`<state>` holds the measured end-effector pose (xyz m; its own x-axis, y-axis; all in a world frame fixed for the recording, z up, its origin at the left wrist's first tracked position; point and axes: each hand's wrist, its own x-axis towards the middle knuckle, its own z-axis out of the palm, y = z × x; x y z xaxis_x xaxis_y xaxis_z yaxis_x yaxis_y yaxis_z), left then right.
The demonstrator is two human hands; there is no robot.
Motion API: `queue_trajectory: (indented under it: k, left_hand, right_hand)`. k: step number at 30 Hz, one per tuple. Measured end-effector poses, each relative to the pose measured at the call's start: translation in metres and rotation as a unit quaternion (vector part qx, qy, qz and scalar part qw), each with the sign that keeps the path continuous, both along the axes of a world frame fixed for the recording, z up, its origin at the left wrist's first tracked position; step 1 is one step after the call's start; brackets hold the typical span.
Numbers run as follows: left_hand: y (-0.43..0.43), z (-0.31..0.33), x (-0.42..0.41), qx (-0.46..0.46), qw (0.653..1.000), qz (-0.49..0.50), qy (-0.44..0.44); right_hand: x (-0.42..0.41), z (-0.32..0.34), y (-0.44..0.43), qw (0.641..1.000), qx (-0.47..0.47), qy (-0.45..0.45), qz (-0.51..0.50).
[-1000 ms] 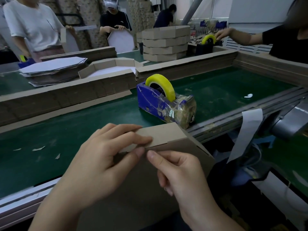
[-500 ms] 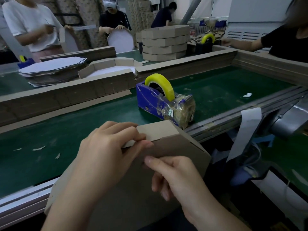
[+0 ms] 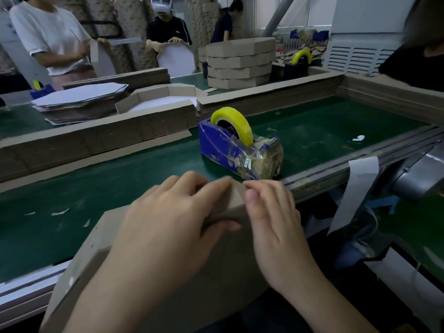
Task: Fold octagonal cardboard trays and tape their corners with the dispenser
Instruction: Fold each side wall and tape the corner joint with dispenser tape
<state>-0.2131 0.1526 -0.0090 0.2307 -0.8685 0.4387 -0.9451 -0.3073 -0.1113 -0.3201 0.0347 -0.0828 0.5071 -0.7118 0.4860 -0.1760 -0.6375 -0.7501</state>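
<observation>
**foldy_mcbox:** so what are the hands doing here?

**tape_n_go:** Both are up at the top right corner of the cardboard tray (image 3: 101, 255). The left hand (image 3: 173, 231) comes in from the near left with its fingers curled over the top edge, and the thumb is pressed flat on the brown outer wall just under the fold. The right hand (image 3: 276, 227) sits right beside it, pinching the little corner flap between thumb and curled fingers. The two thumbs are nearly touching. It's kinda blurry there, so I can't tell exactly how the flap sits.

**foldy_mcbox:** and the tray itself, which way is it lying?

**tape_n_go:** It's stood up on edge at the near rim of the green surface (image 3: 120, 188), brown underside facing the wearer. The long axis runs from near left up to the right, and the corner being worked on points away toward the dispenser (image 3: 230, 152).

**foldy_mcbox:** dispenser close?

**tape_n_go:** yep, just past the fingertips, not touching them. It's blue and covered in tape scraps, with a yellow tape roll (image 3: 240, 121) standing upright in it and the cutter end aimed near right. A stack of folded trays (image 3: 240, 66) is way over on the far side, and the flat blanks (image 3: 81, 102) are at the far left.
</observation>
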Motion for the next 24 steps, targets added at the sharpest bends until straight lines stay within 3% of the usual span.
queue_trajectory:
  k: [3,8,14,18,24]
  left_hand:
    - [0.004,0.005,-0.007,-0.028,0.999,-0.042,0.016]
    - [0.023,-0.005,0.007,-0.147,0.971,-0.085,0.168]
    - [0.031,-0.03,0.025,-0.152,0.942,-0.098,0.282]
    - [0.025,-0.021,0.031,-0.106,0.954,-0.113,0.255]
    - [-0.007,-0.007,0.02,0.005,0.986,-0.136,0.092]
  right_hand:
    - [-0.015,0.007,-0.024,0.994,0.045,-0.093,0.032]
    - [-0.035,0.018,-0.062,0.975,0.189,-0.089,0.072]
    - [-0.022,0.018,-0.058,0.984,0.144,-0.056,0.09]
    - [-0.011,0.015,-0.044,0.989,0.118,-0.031,0.089]
    - [-0.004,0.013,-0.036,0.988,0.11,-0.02,0.109]
